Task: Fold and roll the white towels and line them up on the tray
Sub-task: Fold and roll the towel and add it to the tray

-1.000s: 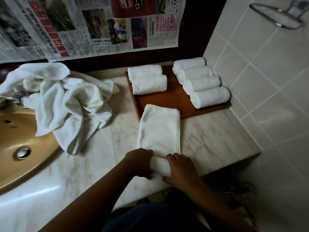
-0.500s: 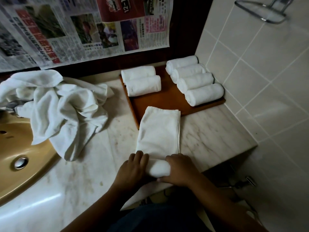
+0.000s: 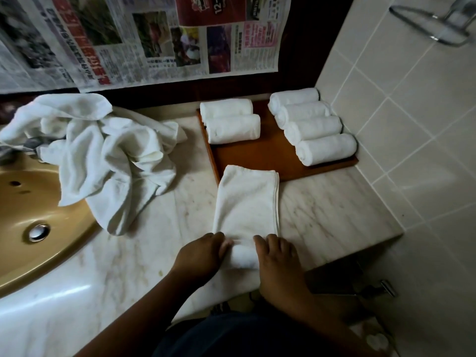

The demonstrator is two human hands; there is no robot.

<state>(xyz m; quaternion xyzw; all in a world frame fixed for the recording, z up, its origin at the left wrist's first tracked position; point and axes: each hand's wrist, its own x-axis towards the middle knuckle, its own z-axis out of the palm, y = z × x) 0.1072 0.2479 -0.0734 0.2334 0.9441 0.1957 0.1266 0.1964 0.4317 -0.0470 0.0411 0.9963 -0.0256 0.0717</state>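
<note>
Six rolled towels (image 3: 326, 149) sit on the tray (image 3: 270, 157). My left hand (image 3: 202, 256) and right hand (image 3: 279, 264) grip a seventh towel (image 3: 247, 202).

Head camera, near, angled steeply down at counter (image 3: 322, 217).

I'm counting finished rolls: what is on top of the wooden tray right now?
Six rolled towels lie on the tray: two on the left, four on the right. The far end of the folded towel overlaps its near corner. The wood under all of them is hidden.
</note>
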